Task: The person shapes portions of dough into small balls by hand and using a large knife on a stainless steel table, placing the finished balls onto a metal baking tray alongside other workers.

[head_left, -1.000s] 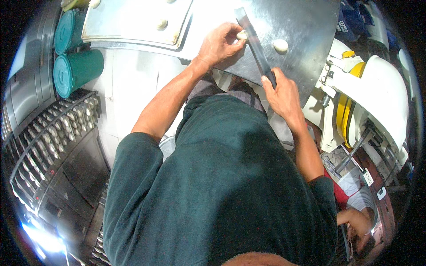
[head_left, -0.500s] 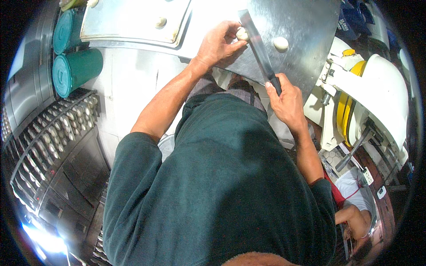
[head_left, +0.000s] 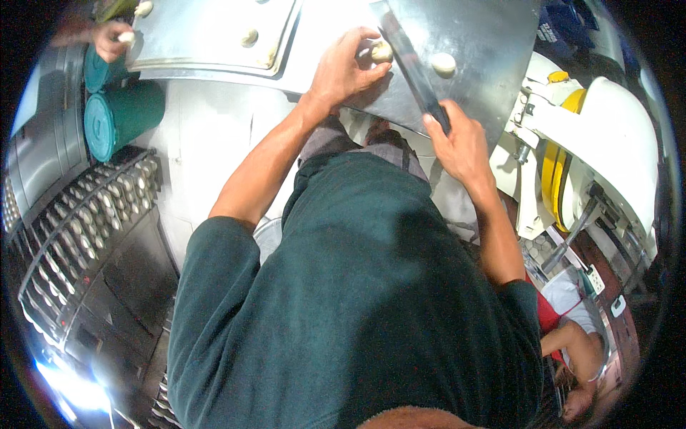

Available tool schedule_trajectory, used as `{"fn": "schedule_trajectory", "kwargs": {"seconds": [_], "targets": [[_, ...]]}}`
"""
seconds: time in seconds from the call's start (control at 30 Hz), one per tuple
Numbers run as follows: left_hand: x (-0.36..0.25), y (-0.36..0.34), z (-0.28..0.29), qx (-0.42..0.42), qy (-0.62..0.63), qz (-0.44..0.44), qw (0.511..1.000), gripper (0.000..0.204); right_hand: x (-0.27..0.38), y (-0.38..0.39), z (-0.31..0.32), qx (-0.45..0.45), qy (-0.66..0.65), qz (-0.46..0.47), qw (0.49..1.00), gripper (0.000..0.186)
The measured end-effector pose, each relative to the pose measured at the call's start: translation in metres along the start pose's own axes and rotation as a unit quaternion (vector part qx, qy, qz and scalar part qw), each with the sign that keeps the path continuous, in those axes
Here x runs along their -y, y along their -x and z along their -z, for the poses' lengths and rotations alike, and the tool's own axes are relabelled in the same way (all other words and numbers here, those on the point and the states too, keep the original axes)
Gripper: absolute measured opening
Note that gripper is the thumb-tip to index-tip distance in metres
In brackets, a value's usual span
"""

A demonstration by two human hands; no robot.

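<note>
On the metal worktable (head_left: pixel 479 93), my left hand (head_left: pixel 346 68) is curved around a pale dough ball (head_left: pixel 381 51), thumb and index finger apart on either side of it. Whether the other fingers touch the dough is hard to tell. My right hand (head_left: pixel 461 143) grips the dark handle of a long, flat-bladed knife (head_left: pixel 405 57), which slants away to the left, its blade close beside the dough ball. To the right of the blade lies a second, smooth dough ball (head_left: pixel 443 65).
A baking tray (head_left: pixel 214 43) at the far left carries several dough pieces. Another person's hand (head_left: pixel 108 41) holds a small pale piece at its left edge. Teal bins (head_left: pixel 121 118) and a rack (head_left: pixel 93 214) stand left; a white-and-yellow machine (head_left: pixel 607 157) is on the right.
Another person's hand has come in at the tray's left edge. My left fingers have spread a little wider around the dough ball. The knife stays beside it, and the view has shifted slightly.
</note>
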State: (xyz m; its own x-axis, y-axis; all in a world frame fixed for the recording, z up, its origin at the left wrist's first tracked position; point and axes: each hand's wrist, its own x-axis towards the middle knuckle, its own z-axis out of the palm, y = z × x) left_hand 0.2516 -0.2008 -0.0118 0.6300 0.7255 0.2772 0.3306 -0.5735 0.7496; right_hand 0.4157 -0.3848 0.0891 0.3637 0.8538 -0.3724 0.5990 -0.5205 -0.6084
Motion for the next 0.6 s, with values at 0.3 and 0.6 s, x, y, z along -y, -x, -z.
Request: {"fn": "schedule_trajectory", "kwargs": {"seconds": [0.3,0.6], "targets": [[-0.047,-0.021,-0.082,0.04,0.093,-0.014,0.995,0.037,-0.048,0.038,0.032,-0.056,0.03,-0.06,0.996,0.03],[-0.037,-0.022,-0.089,0.076,0.102,0.004,0.992,0.037,-0.054,-0.013,0.024,-0.065,0.038,-0.023,0.997,0.032]]}}
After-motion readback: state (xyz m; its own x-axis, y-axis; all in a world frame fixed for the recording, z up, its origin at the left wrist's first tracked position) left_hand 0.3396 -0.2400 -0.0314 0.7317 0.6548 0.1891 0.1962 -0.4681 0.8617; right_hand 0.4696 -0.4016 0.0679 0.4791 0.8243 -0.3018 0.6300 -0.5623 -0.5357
